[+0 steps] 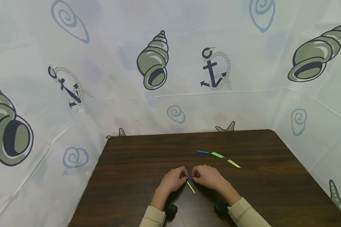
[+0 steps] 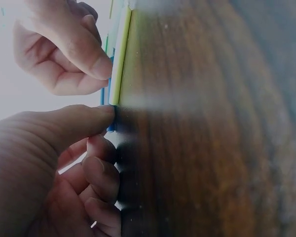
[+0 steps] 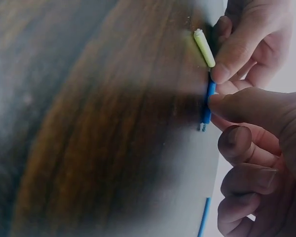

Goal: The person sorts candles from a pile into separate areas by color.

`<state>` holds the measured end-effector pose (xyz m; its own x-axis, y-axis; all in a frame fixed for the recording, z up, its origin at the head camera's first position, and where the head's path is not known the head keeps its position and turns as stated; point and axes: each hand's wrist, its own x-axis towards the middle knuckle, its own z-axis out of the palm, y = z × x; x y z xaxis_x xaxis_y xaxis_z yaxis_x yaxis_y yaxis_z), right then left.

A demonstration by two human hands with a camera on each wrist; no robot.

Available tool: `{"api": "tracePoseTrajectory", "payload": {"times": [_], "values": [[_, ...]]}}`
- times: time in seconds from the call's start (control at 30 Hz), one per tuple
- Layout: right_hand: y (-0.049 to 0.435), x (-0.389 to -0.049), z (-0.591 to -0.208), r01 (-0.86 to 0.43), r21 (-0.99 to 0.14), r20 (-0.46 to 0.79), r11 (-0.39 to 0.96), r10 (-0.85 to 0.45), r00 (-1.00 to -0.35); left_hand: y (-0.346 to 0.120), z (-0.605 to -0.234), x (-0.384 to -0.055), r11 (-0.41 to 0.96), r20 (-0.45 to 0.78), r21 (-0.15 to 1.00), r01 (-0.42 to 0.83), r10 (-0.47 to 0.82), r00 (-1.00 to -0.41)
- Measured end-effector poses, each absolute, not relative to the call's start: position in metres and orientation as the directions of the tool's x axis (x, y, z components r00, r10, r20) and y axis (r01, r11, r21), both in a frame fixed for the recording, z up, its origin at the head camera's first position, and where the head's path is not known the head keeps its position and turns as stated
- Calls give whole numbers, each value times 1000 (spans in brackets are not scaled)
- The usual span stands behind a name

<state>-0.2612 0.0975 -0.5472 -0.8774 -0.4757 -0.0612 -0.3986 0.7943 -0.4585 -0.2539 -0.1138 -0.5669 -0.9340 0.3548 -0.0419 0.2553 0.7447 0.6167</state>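
Here, a short blue stick [image 1: 190, 178] is pinched between the two hands near the front middle of the dark wooden counter [image 1: 136, 164]. The left hand [image 1: 172, 180] is curled, its thumb and forefinger closed on one end of the blue stick; the right hand [image 1: 208, 177] is curled likewise and holds the other end. The two hands are nearly touching at the fingertips.

A yellow stick [image 1: 191, 187] is seen just below the blue one, slanting toward the person, its upper end at the left hand's fingertips; whether it is gripped or only touched cannot be told. In the right wrist view, the blue stick [image 3: 207, 106] is held by the thumb, with the yellow stick [image 3: 204, 47] just above it under the other hand's finger.

Farther back and to the right, three pairs of sticks are laid in a slanting row, apart from each other: blue [image 1: 202, 152], green [image 1: 217, 154] and yellow [image 1: 234, 163]. The counter is surrounded by a sheet printed with shells and anchors [image 1: 213, 67].
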Motion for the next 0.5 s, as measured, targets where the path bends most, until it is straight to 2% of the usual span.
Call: {"api": "tracePoseTrajectory", "payload": {"times": [0.23, 0.5], "values": [[97, -260, -547, -388, -463, -72, 797, -470, -880, -114, -567, -253, 741, -46, 620, 258, 362, -931], [103, -262, -543, -387, -466, -91, 795, -478, -873, -126, -575, -261, 624, -54, 721, 302, 485, -873]]}}
